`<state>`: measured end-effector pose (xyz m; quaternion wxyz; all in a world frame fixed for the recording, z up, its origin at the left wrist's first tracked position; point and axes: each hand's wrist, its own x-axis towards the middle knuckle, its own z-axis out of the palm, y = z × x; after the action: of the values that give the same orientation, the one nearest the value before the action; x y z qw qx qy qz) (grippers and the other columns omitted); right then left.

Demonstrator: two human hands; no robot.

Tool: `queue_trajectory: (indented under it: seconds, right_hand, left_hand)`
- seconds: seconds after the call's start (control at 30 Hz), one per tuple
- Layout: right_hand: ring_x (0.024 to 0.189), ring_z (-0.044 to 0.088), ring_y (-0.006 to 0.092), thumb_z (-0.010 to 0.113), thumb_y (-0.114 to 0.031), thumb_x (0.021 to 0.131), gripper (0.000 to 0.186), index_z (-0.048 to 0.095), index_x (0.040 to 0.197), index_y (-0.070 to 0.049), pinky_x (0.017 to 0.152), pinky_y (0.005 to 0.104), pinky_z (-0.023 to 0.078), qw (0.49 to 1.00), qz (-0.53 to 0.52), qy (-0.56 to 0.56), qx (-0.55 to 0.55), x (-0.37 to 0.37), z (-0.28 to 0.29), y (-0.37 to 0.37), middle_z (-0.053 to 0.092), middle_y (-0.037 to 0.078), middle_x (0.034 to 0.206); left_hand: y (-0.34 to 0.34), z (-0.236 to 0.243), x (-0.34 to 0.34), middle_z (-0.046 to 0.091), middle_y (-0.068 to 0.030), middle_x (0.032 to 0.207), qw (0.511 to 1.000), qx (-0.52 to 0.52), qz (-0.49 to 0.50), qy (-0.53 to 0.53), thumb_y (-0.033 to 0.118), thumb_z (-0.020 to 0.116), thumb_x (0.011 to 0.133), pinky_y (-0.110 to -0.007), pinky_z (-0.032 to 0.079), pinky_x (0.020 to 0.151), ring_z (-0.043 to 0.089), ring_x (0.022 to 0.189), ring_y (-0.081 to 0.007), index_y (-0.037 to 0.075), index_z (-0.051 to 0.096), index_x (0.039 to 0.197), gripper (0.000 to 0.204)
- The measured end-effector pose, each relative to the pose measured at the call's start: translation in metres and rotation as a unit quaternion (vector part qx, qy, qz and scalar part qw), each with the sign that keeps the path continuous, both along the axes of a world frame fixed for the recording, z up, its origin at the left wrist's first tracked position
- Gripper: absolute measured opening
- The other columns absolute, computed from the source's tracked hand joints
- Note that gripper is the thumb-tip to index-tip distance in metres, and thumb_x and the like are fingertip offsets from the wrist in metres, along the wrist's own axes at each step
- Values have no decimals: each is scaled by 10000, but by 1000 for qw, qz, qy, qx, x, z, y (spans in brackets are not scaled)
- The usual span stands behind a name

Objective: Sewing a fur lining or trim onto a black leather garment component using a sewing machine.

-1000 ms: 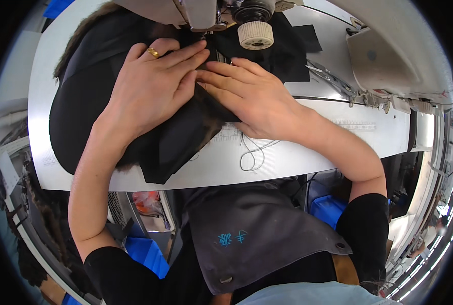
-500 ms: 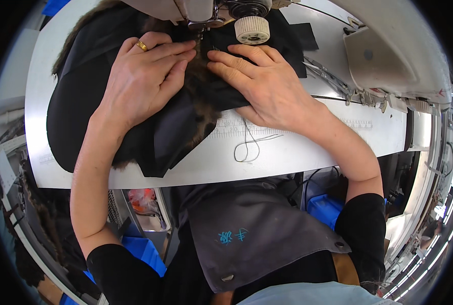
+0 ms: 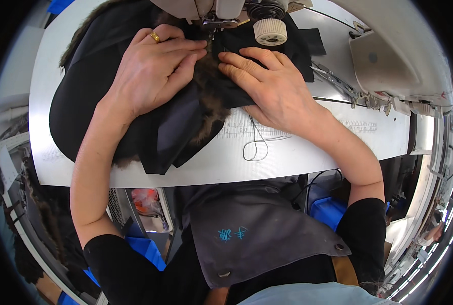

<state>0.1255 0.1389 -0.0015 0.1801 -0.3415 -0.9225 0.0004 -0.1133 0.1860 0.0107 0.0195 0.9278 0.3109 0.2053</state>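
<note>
My left hand [image 3: 152, 73] rests on a black fabric piece [image 3: 89, 109] trimmed with brown fur [image 3: 213, 112]. Its fingers are stretched toward the presser foot [image 3: 211, 34] of a sewing machine, the thumb lying close below the index finger. Just right of the foot, my right hand [image 3: 280, 89] lies flat on the same fabric with fingers extended. A strip of fur runs between the two hands up to the foot. Whatever lies under my palms is hidden. A loop of dark thread [image 3: 257, 152] trails on the table below my right hand.
The machine's white ridged knob [image 3: 270, 31] hangs above my right fingers. Metal scissors [image 3: 330, 79] lie right of the fabric, near the machine's pillar [image 3: 384, 61]. A ruler scale [image 3: 356, 126] runs along the white table [image 3: 196, 177]. Blue bins [image 3: 328, 211] sit below the table.
The view has shifted slightly, so hands, fabric and machine all appear a little further right. Both hands stay on the fabric beside the presser foot.
</note>
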Motion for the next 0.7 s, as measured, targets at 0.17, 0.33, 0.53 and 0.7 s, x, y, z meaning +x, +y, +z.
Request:
queue_trajectory:
  seconds: [0.17, 0.33, 0.53, 0.7]
  right_hand:
    - [1097, 522, 237, 734, -176, 640, 508, 611, 1113, -35, 859, 368, 433, 1000, -4, 12, 2, -3, -1, 0, 591, 64, 1214]
    - [1087, 522, 237, 735, -180, 643, 506, 607, 1111, -35, 849, 366, 437, 1000, -7, 11, 5, -2, 0, 3, 591, 64, 1211]
    - [1082, 518, 237, 746, -195, 645, 521, 602, 1120, -39, 841, 363, 438, 1000, -10, 9, 3, -1, 0, 3, 590, 60, 1213]
    - [1080, 517, 238, 751, -215, 661, 516, 604, 1126, -47, 835, 358, 438, 1000, -21, 1, 22, -1, -2, 9, 591, 53, 1220]
  left_hand:
    - [3, -2, -2, 698, -12, 995, 999, 40, -15, -20, 133, 597, 842, -314, 417, 790, 580, 949, -190, 54, 718, 903, 158]
    - [9, -2, -3, 697, -17, 1003, 998, 48, -21, -19, 140, 584, 854, -322, 418, 816, 578, 962, -203, 52, 716, 898, 164]
    - [11, -1, -3, 696, -22, 1006, 999, 44, -27, -10, 152, 572, 863, -319, 415, 832, 573, 980, -207, 53, 716, 909, 181]
    - [18, -1, -3, 696, -27, 1003, 999, 42, -29, -8, 159, 562, 869, -319, 413, 838, 573, 976, -209, 52, 716, 912, 192]
